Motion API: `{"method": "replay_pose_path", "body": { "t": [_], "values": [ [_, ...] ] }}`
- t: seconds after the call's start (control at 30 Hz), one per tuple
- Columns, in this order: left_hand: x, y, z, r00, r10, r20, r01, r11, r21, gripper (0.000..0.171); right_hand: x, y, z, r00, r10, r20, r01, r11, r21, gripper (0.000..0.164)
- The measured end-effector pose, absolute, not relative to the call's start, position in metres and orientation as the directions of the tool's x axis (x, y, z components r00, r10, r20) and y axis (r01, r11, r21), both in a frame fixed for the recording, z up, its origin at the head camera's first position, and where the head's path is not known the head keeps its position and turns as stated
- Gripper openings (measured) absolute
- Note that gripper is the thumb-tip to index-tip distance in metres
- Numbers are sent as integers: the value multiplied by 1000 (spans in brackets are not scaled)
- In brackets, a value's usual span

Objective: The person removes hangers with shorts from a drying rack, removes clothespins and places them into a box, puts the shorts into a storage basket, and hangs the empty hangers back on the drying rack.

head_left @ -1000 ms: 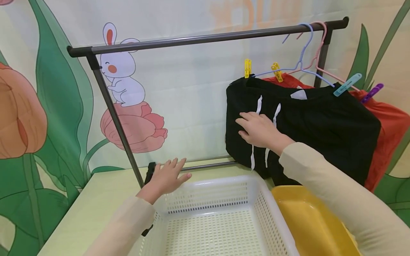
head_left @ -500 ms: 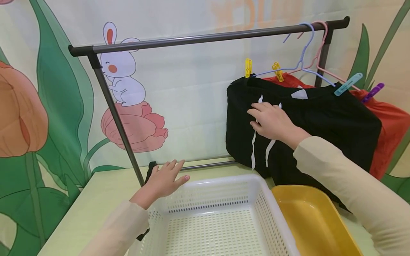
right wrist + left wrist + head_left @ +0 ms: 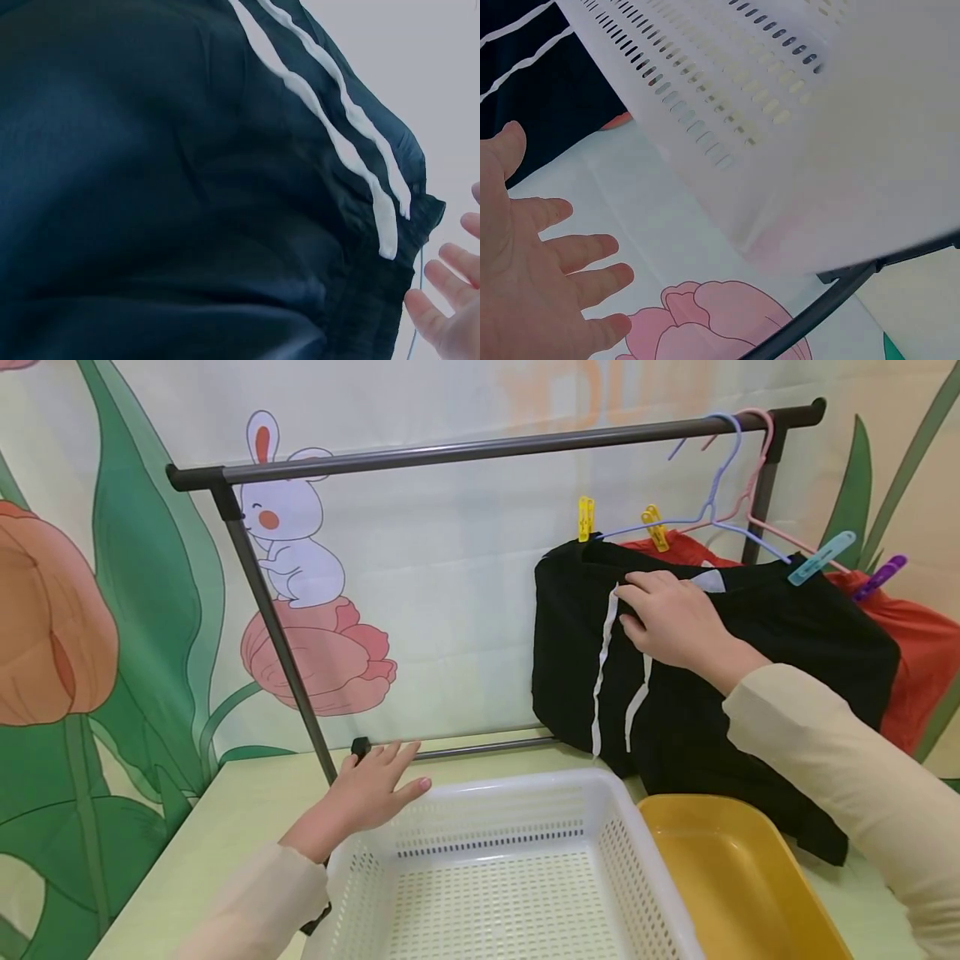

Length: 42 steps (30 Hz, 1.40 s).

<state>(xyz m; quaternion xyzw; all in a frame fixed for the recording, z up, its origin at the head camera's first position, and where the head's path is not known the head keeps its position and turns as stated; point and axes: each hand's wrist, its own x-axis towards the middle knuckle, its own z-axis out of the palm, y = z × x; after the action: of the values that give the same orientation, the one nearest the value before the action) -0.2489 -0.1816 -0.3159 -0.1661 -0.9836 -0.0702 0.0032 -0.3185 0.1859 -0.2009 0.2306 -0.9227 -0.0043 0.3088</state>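
Observation:
Black shorts with white drawstrings hang from a blue hanger, held by a yellow clothespin and a light blue clothespin. My right hand is in front of them, just below the waistband, fingers extended. In the right wrist view its spread fingers show beside the waistband. Over the left back corner of a white perforated basket, my left hand hovers with fingers spread and nothing in them.
Behind the shorts, a red garment hangs from a pink hanger with yellow and purple clothespins. Both hangers sit at the right end of a dark metal rack. A yellow tray lies right of the basket on the pale green table.
My right hand has moved up and to the right across the shorts, from the drawstrings to near the waistband. My left hand has drifted slightly left and down, staying spread.

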Motion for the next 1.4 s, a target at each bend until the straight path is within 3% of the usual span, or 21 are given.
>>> {"method": "replay_pose_path", "body": {
  "t": [0.2, 0.73, 1.1, 1.4],
  "values": [
    [-245, -188, -316, -943, 330, 40, 332, 933, 137, 61, -315, 193, -191, -736, -345, 582, -341, 932, 122, 35],
    [-233, -198, -316, -935, 349, 59, 354, 924, 146, 60, -309, 212, -171, -679, -180, 712, -239, 971, 18, 36],
    [-221, -210, -320, -928, 362, 88, 372, 915, 158, 58, -311, 226, -168, -695, -93, 713, -167, 985, -35, 40],
    [-214, -222, -327, -948, 317, 33, 317, 923, 217, 64, -313, 230, -166, -731, -43, 681, -117, 991, -62, 40]
  ]
}}
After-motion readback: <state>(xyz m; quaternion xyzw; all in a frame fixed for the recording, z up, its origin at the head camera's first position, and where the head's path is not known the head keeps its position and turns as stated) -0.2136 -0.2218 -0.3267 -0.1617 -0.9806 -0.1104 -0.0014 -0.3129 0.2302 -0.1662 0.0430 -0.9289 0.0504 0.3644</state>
